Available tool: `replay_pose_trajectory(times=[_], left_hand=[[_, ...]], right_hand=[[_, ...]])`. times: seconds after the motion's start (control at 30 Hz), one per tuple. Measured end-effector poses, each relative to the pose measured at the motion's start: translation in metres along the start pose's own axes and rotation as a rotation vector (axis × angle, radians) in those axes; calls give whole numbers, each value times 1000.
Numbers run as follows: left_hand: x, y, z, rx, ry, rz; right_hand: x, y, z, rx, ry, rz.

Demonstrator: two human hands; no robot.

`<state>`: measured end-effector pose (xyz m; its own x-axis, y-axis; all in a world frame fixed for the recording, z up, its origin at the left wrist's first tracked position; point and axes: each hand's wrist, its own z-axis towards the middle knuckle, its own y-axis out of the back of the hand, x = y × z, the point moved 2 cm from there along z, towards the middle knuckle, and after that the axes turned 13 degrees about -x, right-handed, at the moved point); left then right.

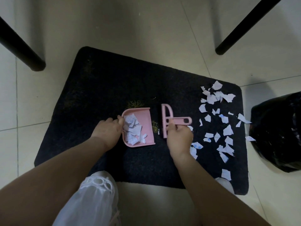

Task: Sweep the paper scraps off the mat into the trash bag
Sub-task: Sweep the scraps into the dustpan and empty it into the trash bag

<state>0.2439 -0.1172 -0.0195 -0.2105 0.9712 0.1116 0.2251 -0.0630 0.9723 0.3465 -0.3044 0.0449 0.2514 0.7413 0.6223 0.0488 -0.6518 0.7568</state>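
Observation:
A black mat [104,88] lies on the tiled floor. My left hand [108,129] grips the back edge of a small pink dustpan [147,121] that rests on the mat and holds several white paper scraps [132,129]. Just right of the pan, my right hand [179,137] pinches the handle of a pink hand brush [167,119], whose head faces the pan's open side. Several more loose scraps [216,121] are scattered over the mat's right part. A black trash bag [280,132] sits on the floor past the mat's right edge.
Two black furniture legs slant down to the floor, one at the far left [24,53], one at the far right [241,30]. A knee in white fabric [96,193] overlaps the mat's near edge. A few scraps [250,138] lie on the tiles beside the bag.

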Motion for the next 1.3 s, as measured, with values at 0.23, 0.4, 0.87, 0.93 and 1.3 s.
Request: replay_pose_trajectory(times=[0.23, 0.4, 0.87, 0.93, 1.3], left_hand=[[0, 0, 0, -1, -4, 6], [0, 0, 0, 1, -4, 1], [-1, -3, 1, -3, 7, -8], [0, -4, 0, -2, 14, -9], [0, -2, -1, -12, 11, -10]], right_hand=[[-17, -5, 3, -20, 18, -211], [-8, -17, -20, 123, -153, 83], [-14, -1, 9, -251, -590, 422], [-20, -9, -3, -220, -676, 447], [-13, -1, -12, -205, -796, 670]])
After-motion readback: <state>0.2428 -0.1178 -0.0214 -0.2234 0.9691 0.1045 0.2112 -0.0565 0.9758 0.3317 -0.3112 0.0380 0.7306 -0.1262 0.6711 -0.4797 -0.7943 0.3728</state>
